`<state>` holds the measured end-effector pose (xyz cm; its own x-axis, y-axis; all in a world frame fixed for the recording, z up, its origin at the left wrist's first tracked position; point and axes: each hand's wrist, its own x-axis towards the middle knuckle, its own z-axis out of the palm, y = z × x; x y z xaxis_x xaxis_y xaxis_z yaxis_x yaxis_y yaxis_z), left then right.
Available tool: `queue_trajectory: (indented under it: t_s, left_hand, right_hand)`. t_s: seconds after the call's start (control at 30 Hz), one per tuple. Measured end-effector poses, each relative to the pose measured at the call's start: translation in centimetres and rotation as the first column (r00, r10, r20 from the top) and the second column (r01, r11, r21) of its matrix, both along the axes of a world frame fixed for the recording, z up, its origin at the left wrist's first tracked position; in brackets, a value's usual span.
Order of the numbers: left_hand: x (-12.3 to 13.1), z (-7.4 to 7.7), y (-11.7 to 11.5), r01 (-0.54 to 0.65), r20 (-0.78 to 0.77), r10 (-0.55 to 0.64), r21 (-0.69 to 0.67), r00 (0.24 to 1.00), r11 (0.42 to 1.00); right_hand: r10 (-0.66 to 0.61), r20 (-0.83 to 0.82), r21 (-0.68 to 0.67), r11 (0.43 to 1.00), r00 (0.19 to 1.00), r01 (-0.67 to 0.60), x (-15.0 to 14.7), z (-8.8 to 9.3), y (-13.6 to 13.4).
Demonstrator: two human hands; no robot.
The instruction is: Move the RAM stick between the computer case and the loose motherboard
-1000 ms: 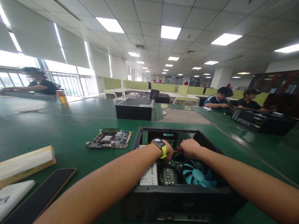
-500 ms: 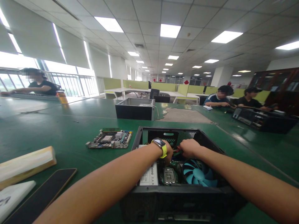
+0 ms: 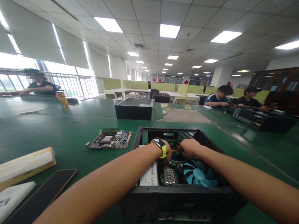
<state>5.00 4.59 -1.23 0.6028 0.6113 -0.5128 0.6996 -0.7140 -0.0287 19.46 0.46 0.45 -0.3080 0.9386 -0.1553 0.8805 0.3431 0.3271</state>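
Note:
An open black computer case (image 3: 187, 197) lies in front of me, and both my hands reach inside it. My left hand (image 3: 167, 152), below a watch with a yellow-green strap (image 3: 164, 150), bends down over the motherboard; its fingertips are hidden. My right hand (image 3: 189, 147) is closed, its curled fingers pinching thin coloured cables (image 3: 177, 149) near the case's far wall. Beneath the hands are a bare metal CPU socket (image 3: 169, 176) and a blue fan (image 3: 198, 175). A white-labelled power supply (image 3: 150, 175) sits along the left side of the case.
A loose motherboard (image 3: 112, 139) lies left of the case on the green table (image 3: 77, 137). Another case (image 3: 135, 111) stands farther back. At lower left are a dark phone-like slab (image 3: 44, 196), a white box (image 3: 15, 197) and a pale long block (image 3: 28, 165). Several people work around the table.
My hands stay in nearly the same place, with the coloured cables between them shifting slightly. At far left, a co-worker's long grey panel has moved to the right.

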Motion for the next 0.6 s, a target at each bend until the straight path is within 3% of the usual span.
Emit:
queue_trajectory:
  t_s: [0.07,0.3,0.5,0.6]
  left_hand:
    - [0.1,0.0,0.0,-0.012,-0.075,0.011,-0.019,0.997,1.000]
    - [0.0,-0.1,-0.2,-0.076,0.001,0.076,0.053,0.997,0.996]
    - [0.1,0.7,-1.2,-0.014,-0.106,0.020,0.054,0.994,0.998]
    - [0.2,2.0,-1.9,-0.037,-0.089,0.042,0.061,0.995,0.997]
  right_hand:
    - [-0.004,0.000,-0.002,1.000,1.000,0.004,0.0,0.0,0.0]
    - [-0.009,0.011,0.000,1.000,1.000,0.009,0.0,-0.2,0.0]
    - [-0.022,0.004,-0.034,0.999,1.000,0.022,0.1,0.0,-0.1]
    - [-0.028,-0.004,-0.037,0.999,1.000,0.028,0.1,0.1,-0.2]
